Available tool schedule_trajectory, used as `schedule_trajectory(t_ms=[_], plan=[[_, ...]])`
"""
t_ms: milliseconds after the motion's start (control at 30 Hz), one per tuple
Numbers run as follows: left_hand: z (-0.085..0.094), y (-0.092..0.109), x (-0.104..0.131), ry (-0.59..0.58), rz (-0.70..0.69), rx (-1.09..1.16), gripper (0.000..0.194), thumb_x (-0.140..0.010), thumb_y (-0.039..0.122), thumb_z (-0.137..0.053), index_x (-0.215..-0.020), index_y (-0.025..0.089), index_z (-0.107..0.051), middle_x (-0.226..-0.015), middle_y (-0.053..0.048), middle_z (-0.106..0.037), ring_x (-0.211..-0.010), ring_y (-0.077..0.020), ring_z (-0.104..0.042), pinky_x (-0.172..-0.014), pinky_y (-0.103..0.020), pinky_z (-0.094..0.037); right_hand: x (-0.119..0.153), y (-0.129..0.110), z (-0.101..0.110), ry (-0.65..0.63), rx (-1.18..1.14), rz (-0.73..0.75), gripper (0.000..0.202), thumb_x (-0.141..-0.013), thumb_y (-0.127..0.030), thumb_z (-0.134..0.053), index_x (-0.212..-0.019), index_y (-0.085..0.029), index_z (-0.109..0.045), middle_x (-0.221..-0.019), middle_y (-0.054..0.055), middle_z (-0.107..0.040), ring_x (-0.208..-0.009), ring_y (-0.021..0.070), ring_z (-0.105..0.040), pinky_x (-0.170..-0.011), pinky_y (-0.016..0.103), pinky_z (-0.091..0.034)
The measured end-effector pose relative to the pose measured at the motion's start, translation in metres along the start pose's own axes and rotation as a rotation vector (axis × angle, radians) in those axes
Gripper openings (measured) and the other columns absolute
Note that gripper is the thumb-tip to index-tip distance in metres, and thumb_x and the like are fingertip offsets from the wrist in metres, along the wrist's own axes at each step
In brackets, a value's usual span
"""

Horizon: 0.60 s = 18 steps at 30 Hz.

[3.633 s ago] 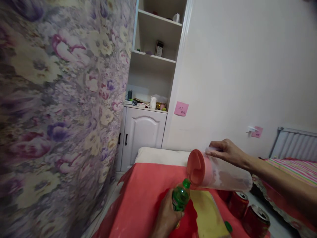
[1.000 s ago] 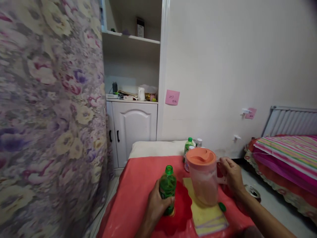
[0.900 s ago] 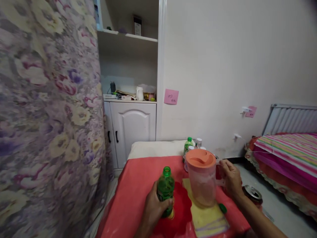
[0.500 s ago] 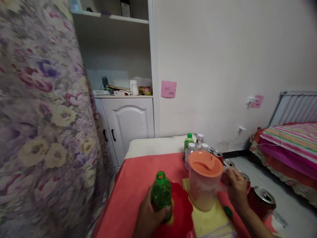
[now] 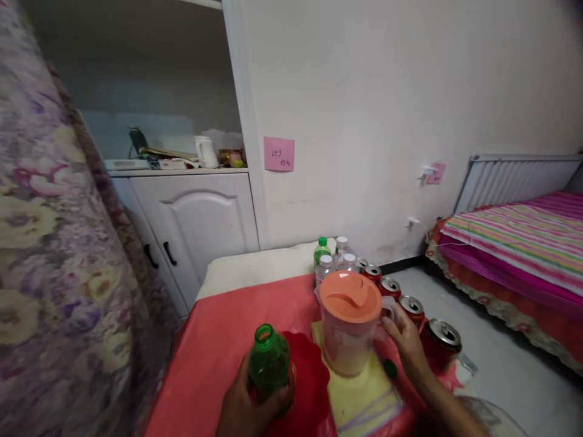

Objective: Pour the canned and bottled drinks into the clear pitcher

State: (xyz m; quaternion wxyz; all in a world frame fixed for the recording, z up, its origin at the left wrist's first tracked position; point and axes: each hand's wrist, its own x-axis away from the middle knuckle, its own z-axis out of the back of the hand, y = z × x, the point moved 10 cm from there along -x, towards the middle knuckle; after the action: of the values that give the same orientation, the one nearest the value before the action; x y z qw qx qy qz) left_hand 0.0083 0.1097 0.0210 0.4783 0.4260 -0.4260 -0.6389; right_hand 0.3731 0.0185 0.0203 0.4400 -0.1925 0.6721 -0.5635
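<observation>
My left hand (image 5: 252, 397) is wrapped round a green plastic bottle (image 5: 269, 359), whose mouth is uncapped. The bottle is held over the left side of a red scalloped plate (image 5: 312, 388). To its right is a translucent pitcher (image 5: 345, 346) with an orange lid (image 5: 350, 296); its base is over a yellow mat (image 5: 350, 400), and I cannot tell whether it is slightly lifted. The fingers of my right hand (image 5: 405, 340) are closed on the pitcher's side handle. A small green cap (image 5: 390, 368) lies beside the mat, below that hand.
Behind the pitcher stand several bottles (image 5: 325, 267) with white or green caps. A row of red drink cans (image 5: 441, 343) lines the table's right side. The red tablecloth (image 5: 218, 340) covers the table. A floral curtain (image 5: 36, 273) hangs at left, and a bed (image 5: 514, 243) stands at right.
My view has turned to the right, so the scene has shifted left. Both hands keep their hold, the left on the bottle and the right at the pitcher's handle.
</observation>
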Motion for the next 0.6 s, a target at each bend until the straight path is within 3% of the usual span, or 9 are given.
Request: schedule_trajectory(t_ms=[167,300,467,600], plan=[[0.002,0.007,0.0,0.007,-0.003,-0.016,0.061,-0.056,0.041,-0.083,-0.11,0.018,-0.065,-0.103,-0.009,-0.081,-0.096,-0.0347,-0.076,-0.083,-0.041,-0.062,0.018,0.003,0.006,-0.058,0.144,0.0,0.043,-0.092,-0.052,-0.06,-0.125,-0.024,-0.063,-0.127,0.011,-0.067,-0.12,0.0328,-0.059,-0.103,0.044,-0.048],[-0.001,0.011,0.001,-0.034,-0.018,-0.014,0.06,-0.061,0.043,-0.082,-0.112,0.018,-0.063,-0.104,-0.008,-0.081,-0.101,-0.0346,-0.075,-0.083,-0.04,-0.063,0.039,0.009,0.015,-0.065,0.314,0.029,0.036,-0.097,-0.049,-0.051,-0.119,-0.024,-0.065,-0.123,0.009,-0.067,-0.116,0.0284,-0.061,-0.102,0.041,-0.048],[-0.001,0.01,0.001,-0.037,-0.047,0.007,0.068,-0.063,0.042,-0.082,-0.122,0.018,-0.06,-0.115,-0.008,-0.079,-0.109,-0.0333,-0.073,-0.091,-0.039,-0.06,0.057,0.043,0.033,-0.074,0.487,-0.07,0.041,-0.096,-0.05,-0.045,-0.116,-0.022,-0.068,-0.122,0.011,-0.068,-0.114,0.027,-0.065,-0.096,0.037,-0.053],[-0.002,0.013,0.003,-0.041,-0.053,0.05,0.063,-0.063,0.038,-0.082,-0.118,0.017,-0.062,-0.109,-0.009,-0.079,-0.104,-0.0328,-0.073,-0.087,-0.038,-0.06,0.061,0.068,0.031,-0.164,0.654,-0.124,0.047,-0.088,-0.05,-0.054,-0.118,-0.018,-0.07,-0.117,0.013,-0.069,-0.11,0.0299,-0.068,-0.094,0.039,-0.054]])
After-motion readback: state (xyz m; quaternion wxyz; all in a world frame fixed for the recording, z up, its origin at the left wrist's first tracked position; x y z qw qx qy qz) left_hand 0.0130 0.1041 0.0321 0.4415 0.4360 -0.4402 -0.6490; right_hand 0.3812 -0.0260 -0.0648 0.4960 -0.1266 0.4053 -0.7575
